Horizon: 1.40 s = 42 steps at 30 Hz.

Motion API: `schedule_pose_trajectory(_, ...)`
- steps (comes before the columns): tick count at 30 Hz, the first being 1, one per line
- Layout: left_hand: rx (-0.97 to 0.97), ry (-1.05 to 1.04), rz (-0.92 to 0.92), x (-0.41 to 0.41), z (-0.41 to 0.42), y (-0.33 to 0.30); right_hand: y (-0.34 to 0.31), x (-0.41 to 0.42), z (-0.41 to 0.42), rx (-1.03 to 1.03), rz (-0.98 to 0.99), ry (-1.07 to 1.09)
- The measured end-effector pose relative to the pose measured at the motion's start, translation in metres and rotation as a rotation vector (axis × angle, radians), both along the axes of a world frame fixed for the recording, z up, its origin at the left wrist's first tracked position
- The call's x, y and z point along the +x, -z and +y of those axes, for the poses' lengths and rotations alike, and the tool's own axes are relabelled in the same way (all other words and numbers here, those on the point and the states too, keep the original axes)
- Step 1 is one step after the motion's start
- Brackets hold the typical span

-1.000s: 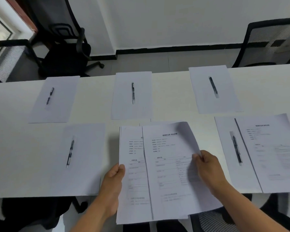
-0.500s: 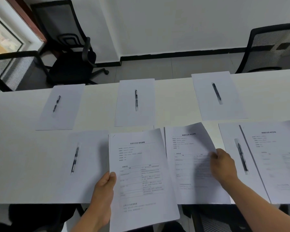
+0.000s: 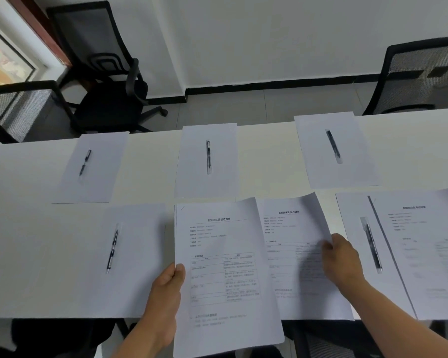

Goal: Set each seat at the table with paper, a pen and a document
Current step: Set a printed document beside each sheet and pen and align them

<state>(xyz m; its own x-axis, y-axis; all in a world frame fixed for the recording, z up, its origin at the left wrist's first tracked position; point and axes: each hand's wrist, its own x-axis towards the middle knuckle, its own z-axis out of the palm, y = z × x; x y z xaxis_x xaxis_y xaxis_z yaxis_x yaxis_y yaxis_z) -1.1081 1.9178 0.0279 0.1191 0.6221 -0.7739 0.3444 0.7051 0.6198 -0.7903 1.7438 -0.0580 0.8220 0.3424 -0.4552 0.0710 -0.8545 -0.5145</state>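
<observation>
My left hand (image 3: pixel 166 293) grips a stack of printed documents (image 3: pixel 223 267) by its left edge, above the table's near edge. My right hand (image 3: pixel 342 259) pinches one printed document (image 3: pixel 292 241) that lies on the white table (image 3: pixel 23 228), right of the stack. At the near left a blank sheet (image 3: pixel 140 254) carries a pen (image 3: pixel 112 250). At the near right a sheet with a pen (image 3: pixel 371 244) has a document (image 3: pixel 424 249) beside it. Three far sheets each hold a pen: left pen (image 3: pixel 85 162), middle pen (image 3: pixel 208 156), right pen (image 3: pixel 333 146).
Black mesh office chairs stand beyond the table: one (image 3: pixel 106 81) at the back left, another (image 3: pixel 18 109) at the far left edge, and one (image 3: pixel 422 76) at the back right. A window (image 3: pixel 3 60) is at the upper left.
My right hand drew one document off the stack and moved it right onto the table. My left hand shifted the remaining stack slightly left. The camera tilted up a little.
</observation>
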Motion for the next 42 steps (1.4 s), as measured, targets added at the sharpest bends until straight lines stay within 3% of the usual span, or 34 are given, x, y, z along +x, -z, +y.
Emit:
schedule_pose_trajectory(9,0.002,0.032,-0.033,0.009,-0.003,-0.005,-0.003,0.006,0.000,0.062,-0.020,0.006)
schedule_pose_trajectory(17,0.017,0.054,-0.062,0.018,-0.006,-0.016,-0.027,-0.003,0.007,0.082,-0.178,-0.044)
schedule_pose_trajectory(23,0.035,0.055,-0.080,0.022,-0.011,-0.027,-0.074,-0.038,0.029,0.316,0.141,-0.154)
schedule_pose_trajectory(30,0.080,0.022,-0.118,0.018,-0.014,-0.048,-0.106,-0.072,0.042,0.409,0.412,-0.180)
schedule_pose_trajectory(42,0.196,-0.029,-0.172,-0.018,-0.009,-0.095,-0.154,-0.106,0.067,0.470,0.381,-0.253)
